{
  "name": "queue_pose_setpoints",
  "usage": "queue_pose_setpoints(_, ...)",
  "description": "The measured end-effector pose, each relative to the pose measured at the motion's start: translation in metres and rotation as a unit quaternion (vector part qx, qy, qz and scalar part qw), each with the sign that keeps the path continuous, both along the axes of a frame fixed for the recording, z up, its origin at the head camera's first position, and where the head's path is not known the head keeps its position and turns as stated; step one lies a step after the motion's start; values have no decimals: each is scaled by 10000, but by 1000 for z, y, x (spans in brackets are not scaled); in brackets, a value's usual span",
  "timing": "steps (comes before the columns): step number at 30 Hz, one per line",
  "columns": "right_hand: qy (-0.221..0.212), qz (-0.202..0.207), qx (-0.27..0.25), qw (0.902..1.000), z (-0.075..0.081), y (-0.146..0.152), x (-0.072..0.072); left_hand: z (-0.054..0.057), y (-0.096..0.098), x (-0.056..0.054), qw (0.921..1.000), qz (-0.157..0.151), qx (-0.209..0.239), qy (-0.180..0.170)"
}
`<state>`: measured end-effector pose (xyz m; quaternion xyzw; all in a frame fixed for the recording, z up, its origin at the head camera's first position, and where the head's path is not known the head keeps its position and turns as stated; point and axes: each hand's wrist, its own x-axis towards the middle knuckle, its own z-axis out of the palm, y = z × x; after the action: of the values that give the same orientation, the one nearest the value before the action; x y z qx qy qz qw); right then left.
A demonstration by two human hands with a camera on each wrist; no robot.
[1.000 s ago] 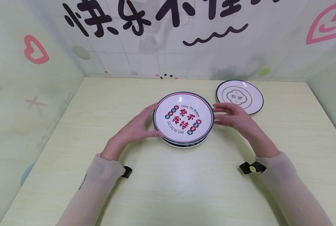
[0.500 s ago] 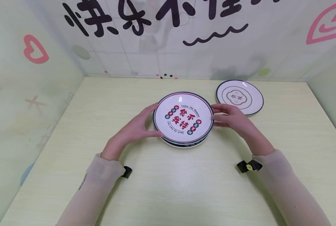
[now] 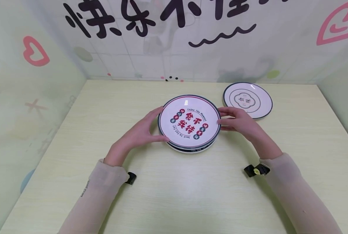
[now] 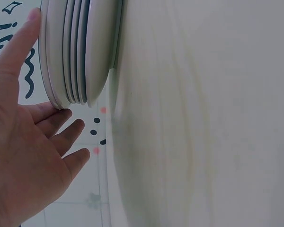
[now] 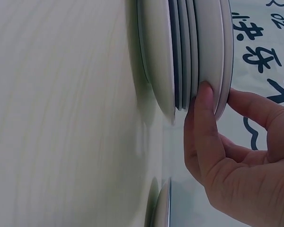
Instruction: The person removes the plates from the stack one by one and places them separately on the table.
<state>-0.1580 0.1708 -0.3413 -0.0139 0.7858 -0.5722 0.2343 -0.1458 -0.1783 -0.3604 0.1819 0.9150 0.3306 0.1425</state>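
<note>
A stack of plates stands near the middle of the table. Its top plate (image 3: pixel 188 122) is white with dark blue and red rim lines and red characters. At the stack's left side my left hand (image 3: pixel 137 131) spans the rim, thumb toward the front and fingers toward the back. The left wrist view shows the thumb (image 4: pixel 26 40) against the upper rim. Opposite, my right hand (image 3: pixel 239 122) pinches the rim of the upper plates. In the right wrist view its thumb lies over the top and its fingers (image 5: pixel 206 123) press the rim from the side and below.
Another white plate (image 3: pixel 247 100) with a dark blue rim lies at the back right, just behind my right hand. The pale wooden table (image 3: pixel 174 195) meets a printed wall (image 3: pixel 150 58) at the back. Side walls rise at left and right.
My right hand has shifted slightly left until its fingers and thumb meet the stack's right rim. The left hand and the plates show hardly any movement.
</note>
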Motion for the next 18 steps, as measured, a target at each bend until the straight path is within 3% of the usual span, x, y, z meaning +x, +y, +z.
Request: queue_pose_setpoints(18,-16,-69,319,9995,-3,-4,-3,-1,0,1,10000,33,36,31)
